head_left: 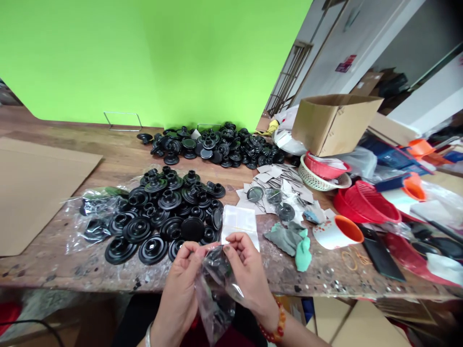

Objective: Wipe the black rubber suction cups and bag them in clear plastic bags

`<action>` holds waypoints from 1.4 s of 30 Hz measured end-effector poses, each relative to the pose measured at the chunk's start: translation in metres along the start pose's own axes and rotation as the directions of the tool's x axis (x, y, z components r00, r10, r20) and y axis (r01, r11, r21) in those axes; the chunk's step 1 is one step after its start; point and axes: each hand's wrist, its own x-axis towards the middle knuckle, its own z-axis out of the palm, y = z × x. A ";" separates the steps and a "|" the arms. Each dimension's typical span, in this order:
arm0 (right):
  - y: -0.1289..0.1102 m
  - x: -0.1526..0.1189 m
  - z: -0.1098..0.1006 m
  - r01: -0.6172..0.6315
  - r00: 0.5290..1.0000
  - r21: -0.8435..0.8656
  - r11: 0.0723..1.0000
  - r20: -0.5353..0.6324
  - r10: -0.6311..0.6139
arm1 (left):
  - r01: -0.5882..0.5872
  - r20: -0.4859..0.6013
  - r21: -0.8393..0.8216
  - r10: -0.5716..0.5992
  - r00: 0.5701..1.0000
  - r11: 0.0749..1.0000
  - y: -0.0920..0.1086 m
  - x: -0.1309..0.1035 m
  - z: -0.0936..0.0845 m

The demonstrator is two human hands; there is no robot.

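Between my two hands hangs a clear plastic bag (218, 308) with dark parts showing through it, just off the table's front edge. My left hand (183, 284) pinches the bag's top edge from the left. From the right, my right hand (249, 274) grips the same top edge between thumb and fingers. Right behind the fingertips lies a stack of small clear bags (240, 221). A pile of black round knob-like parts (170, 207) sits behind and left of my hands, and some bagged parts (97, 224) lie at its left end.
More black parts (217, 147) are heaped by the green panel (155, 58). Grey cards (277, 178), a grey-green cloth (289, 241), a white-and-orange tube (338, 233), a phone (381, 255), red baskets (372, 202) and an open carton (334, 123) stand to the right. Flat cardboard (39, 188) lies left.
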 end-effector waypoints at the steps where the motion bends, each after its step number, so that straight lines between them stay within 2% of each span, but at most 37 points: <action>1: -0.001 0.000 0.001 -0.013 1.000 0.005 1.000 0.010 0.013 | -0.030 -0.015 0.022 0.030 0.999 0.999 0.001 0.000 0.000; 5: -0.006 -0.002 -0.001 -0.012 0.998 -0.053 0.999 0.054 0.015 | -0.117 -0.007 0.102 0.118 0.993 0.988 0.000 -0.002 0.000; 9: -0.010 -0.004 -0.005 0.071 0.996 -0.080 0.994 0.051 -0.067 | -0.142 0.026 0.121 0.140 0.990 0.982 -0.002 -0.002 0.001; 10: -0.010 -0.005 -0.007 0.121 0.992 -0.090 0.989 0.043 -0.118 | -0.123 0.022 0.131 0.121 0.992 0.984 -0.002 -0.002 0.002; 12: -0.011 -0.007 -0.009 0.248 0.969 -0.127 0.960 0.043 -0.245 | -0.011 0.011 0.152 0.009 1.000 0.988 -0.001 -0.003 0.004; 14: -0.013 -0.008 -0.012 0.359 0.933 -0.160 0.919 0.090 -0.349 | 0.117 0.007 0.179 -0.120 0.993 0.977 0.001 -0.003 0.004; 15: -0.014 -0.008 -0.014 0.389 0.920 -0.166 0.906 0.127 -0.372 | 0.135 0.002 0.199 -0.138 0.990 0.971 0.001 -0.003 0.003; 16: -0.015 -0.006 -0.016 0.397 0.914 -0.166 0.903 0.164 -0.372 | 0.119 -0.004 0.228 -0.121 0.993 0.966 0.002 -0.002 0.001; 19: -0.019 0.003 -0.024 0.325 0.925 -0.169 0.930 0.261 -0.276 | -0.027 -0.015 0.326 0.033 0.999 0.945 0.006 0.001 -0.007; 21: -0.022 0.010 -0.032 0.276 0.918 -0.180 0.944 0.340 -0.203 | -0.117 0.036 0.415 0.112 0.993 0.902 0.012 0.002 -0.012; 23: -0.026 0.015 -0.041 0.266 0.882 -0.170 0.949 0.440 -0.168 | -0.191 0.127 0.518 0.146 0.981 0.834 0.019 0.002 -0.013; 25: -0.035 0.017 -0.050 0.253 0.820 -0.123 0.960 0.554 -0.146 | -0.242 0.217 0.603 0.136 0.967 0.760 0.026 0.001 -0.010; 27: -0.046 0.017 -0.056 0.254 0.749 -0.129 0.959 0.653 -0.110 | -0.270 0.251 0.655 0.133 0.959 0.706 0.028 0.000 -0.005; 28: -0.051 0.018 -0.058 0.285 0.734 -0.172 0.943 0.671 -0.100 | -0.282 0.245 0.666 0.154 0.957 0.690 0.027 0.000 -0.003; 29: -0.056 0.019 -0.060 0.335 0.744 -0.233 0.913 0.660 -0.105 | -0.288 0.220 0.666 0.188 0.957 0.688 0.025 0.001 -0.002; 32: -0.062 0.029 -0.072 0.435 0.848 -0.412 0.801 0.486 -0.211 | -0.255 0.064 0.570 0.268 0.961 0.781 0.017 0.005 -0.001; 33: -0.059 0.035 -0.078 0.415 0.882 -0.433 0.800 0.406 -0.237 | -0.230 0.014 0.517 0.261 0.965 0.825 0.015 0.007 -0.002; 36: -0.041 0.062 -0.109 0.253 0.967 -0.387 0.887 0.134 -0.217 | -0.155 -0.077 0.416 0.205 0.976 0.896 0.012 0.010 -0.007; 37: -0.032 0.072 -0.122 0.198 0.979 -0.364 0.910 0.027 -0.203 | -0.140 -0.093 0.407 0.193 0.977 0.903 0.013 0.010 -0.008; 39: -0.018 0.090 -0.147 0.123 0.968 -0.392 0.912 -0.157 -0.198 | -0.133 -0.114 0.402 0.193 0.975 0.906 0.014 0.009 -0.011; 42: -0.010 0.100 -0.166 0.090 0.918 -0.478 0.874 -0.301 -0.260 | -0.145 -0.138 0.397 0.215 0.967 0.906 0.016 0.008 -0.012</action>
